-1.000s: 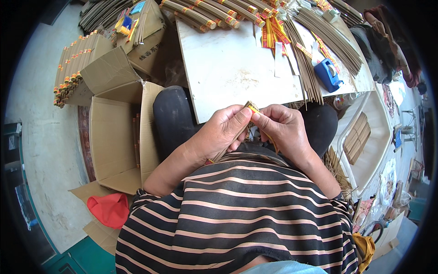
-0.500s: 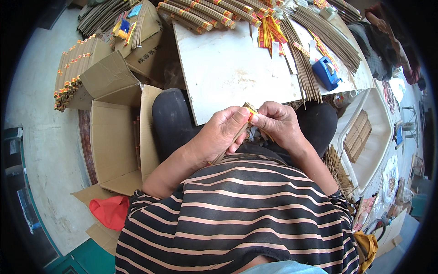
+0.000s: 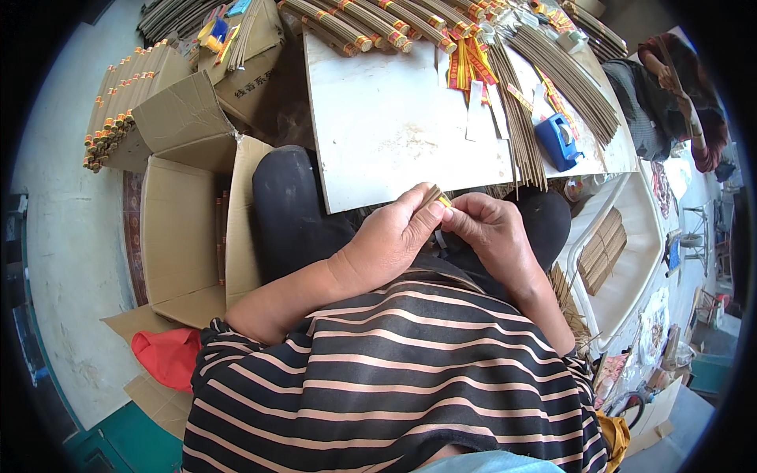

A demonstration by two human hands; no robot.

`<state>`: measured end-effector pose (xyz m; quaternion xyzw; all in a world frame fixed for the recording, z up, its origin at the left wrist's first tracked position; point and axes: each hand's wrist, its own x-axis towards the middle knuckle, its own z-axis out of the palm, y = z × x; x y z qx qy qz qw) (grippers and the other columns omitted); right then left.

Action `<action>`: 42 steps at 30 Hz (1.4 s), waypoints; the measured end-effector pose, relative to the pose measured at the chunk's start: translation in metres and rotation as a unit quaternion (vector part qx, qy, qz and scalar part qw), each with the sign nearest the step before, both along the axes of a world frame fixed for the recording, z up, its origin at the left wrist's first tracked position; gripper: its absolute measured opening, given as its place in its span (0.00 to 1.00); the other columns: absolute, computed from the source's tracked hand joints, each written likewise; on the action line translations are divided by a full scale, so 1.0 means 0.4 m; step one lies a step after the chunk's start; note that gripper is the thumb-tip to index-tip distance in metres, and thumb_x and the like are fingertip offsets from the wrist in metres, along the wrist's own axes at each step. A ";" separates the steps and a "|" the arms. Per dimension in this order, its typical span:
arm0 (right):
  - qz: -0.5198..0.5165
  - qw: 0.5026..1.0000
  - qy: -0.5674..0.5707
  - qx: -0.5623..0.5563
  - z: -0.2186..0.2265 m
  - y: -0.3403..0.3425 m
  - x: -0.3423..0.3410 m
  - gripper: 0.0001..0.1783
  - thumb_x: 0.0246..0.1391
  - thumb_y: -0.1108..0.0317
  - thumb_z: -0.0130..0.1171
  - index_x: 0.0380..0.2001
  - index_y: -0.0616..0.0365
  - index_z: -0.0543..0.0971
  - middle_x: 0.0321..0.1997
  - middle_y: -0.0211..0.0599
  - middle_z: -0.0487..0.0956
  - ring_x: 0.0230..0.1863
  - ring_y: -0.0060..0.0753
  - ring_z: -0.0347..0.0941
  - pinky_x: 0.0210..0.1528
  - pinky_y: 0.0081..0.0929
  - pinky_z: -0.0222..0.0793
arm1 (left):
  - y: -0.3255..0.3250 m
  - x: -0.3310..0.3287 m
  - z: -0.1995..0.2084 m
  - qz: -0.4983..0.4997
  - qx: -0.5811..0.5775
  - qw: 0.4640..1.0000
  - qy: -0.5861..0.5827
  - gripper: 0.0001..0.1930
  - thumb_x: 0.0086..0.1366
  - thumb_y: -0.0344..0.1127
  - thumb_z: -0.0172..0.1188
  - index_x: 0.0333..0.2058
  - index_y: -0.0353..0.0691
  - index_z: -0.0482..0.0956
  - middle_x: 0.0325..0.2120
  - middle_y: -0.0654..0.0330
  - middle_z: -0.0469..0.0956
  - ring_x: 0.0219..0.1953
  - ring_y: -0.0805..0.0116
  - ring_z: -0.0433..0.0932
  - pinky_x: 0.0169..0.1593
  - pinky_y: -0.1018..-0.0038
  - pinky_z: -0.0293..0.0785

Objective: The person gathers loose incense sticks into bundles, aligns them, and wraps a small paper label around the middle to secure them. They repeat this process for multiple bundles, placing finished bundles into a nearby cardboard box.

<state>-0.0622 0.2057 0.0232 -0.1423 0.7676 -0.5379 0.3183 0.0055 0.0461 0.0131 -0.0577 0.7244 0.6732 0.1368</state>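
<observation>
Tan, thin incense sticks make up the bundle (image 3: pixel 436 197) held just above the near edge of the white work board (image 3: pixel 394 126), over the person's lap. The left hand (image 3: pixel 386 244) is clenched round the bundle's body; the right hand (image 3: pixel 489 229) pinches its yellow-banded tip between thumb and fingers. Only the tip shows; the remainder is hidden inside the hands.

Handling, as judged: light, stiff along its length, brittle if bent, and liable to splay where unbound. Best held round the middle with a full wrap, the band worked from the end.

Count: one bundle in hand; one blue tape dispenser (image 3: pixel 558 140) at the board's right; one open cardboard box (image 3: pixel 177 236) on the floor at left; one red cloth (image 3: pixel 167 356) at near left. Finished bundles along the far edge (image 3: pixel 371 20) exceed six; exact number cannot be told. Loose sticks (image 3: pixel 524 118) fan across the right of the board, uncountable.
</observation>
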 end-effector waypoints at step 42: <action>0.256 0.931 0.163 -0.204 -0.003 0.033 -0.062 0.09 0.49 0.66 0.58 0.31 0.61 0.78 0.28 0.35 0.76 0.33 0.30 0.70 0.39 0.25 0.66 | -0.018 0.001 -0.021 -0.183 0.296 0.936 -0.057 0.44 0.61 0.57 0.48 0.63 0.36 0.36 0.33 0.63 0.63 0.26 0.79 0.65 0.31 0.84 0.68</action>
